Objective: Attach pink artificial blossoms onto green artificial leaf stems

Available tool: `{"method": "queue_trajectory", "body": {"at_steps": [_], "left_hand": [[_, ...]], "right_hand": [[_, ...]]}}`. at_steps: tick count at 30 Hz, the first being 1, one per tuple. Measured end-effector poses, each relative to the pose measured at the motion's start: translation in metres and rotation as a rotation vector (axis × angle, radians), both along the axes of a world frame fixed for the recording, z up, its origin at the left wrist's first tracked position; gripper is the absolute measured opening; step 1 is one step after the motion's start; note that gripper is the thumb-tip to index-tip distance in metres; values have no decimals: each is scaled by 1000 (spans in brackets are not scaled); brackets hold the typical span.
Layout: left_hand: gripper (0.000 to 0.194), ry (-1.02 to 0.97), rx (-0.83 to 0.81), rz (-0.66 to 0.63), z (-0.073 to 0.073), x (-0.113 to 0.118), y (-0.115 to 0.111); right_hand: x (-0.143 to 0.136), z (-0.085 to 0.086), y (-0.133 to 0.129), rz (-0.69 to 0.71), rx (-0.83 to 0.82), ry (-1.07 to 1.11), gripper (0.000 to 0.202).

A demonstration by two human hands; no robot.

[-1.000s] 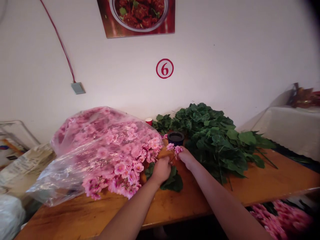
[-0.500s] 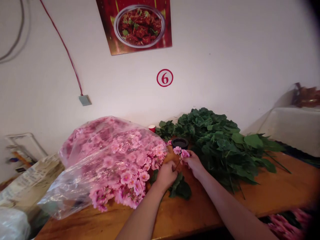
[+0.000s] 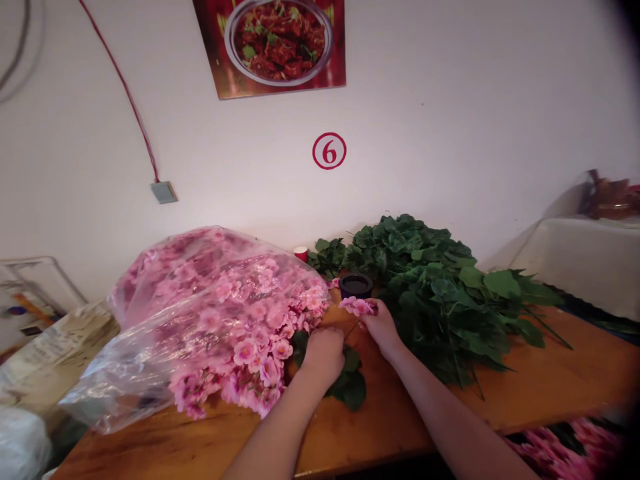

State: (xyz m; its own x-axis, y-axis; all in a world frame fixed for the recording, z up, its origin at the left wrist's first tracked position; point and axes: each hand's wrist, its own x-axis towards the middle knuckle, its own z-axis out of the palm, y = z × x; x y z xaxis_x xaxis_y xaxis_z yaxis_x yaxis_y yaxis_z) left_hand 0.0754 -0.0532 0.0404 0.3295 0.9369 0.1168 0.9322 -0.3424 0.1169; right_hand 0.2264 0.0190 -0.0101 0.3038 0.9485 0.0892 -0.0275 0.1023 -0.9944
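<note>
My right hand (image 3: 381, 327) is closed on a small sprig of pink artificial flowers (image 3: 356, 306), whose thin stem slants down toward my left hand. Curled low over the table, my left hand (image 3: 325, 353) grips a stem of green artificial leaves (image 3: 351, 383); leaves show on both sides of the fist. Where the two stems meet is mostly hidden by the left fingers. Just behind the flowers sits a round black container (image 3: 355, 285). Beside my left hand, pink flowers (image 3: 250, 353) spill from a clear plastic bag (image 3: 135, 360).
A large heap of green leaf stems (image 3: 435, 287) covers the right of the wooden table (image 3: 400, 433). A small red cup or roll (image 3: 301, 253) stands by the wall. More pink flowers (image 3: 560, 450) lie below the table's right edge. Cardboard (image 3: 55, 353) is stacked at left.
My left fist has turned with its back more toward me, and the leaves have shifted slightly. The sprig in my right hand has tilted. The whole view has moved a little.
</note>
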Motion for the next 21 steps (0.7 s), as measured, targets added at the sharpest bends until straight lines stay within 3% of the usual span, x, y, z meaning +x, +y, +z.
{"method": "queue_trajectory", "body": {"at_steps": [5,10,15,21], "left_hand": [[27,70,-11,47,-2,14,-7],[28,42,-6,152,-15,17,-15],[30,-7,73,96,-28,-6,-26],[23,-68,135,-35,-30,-37,-35]], "right_hand": [[2,-4,-2,-25,63,-342,34],[1,-7,-6,34,162,-592,24],[-5,-5,-16,25,253,-842,24],[-16,10,-39,-108,427,-1022,31]]}}
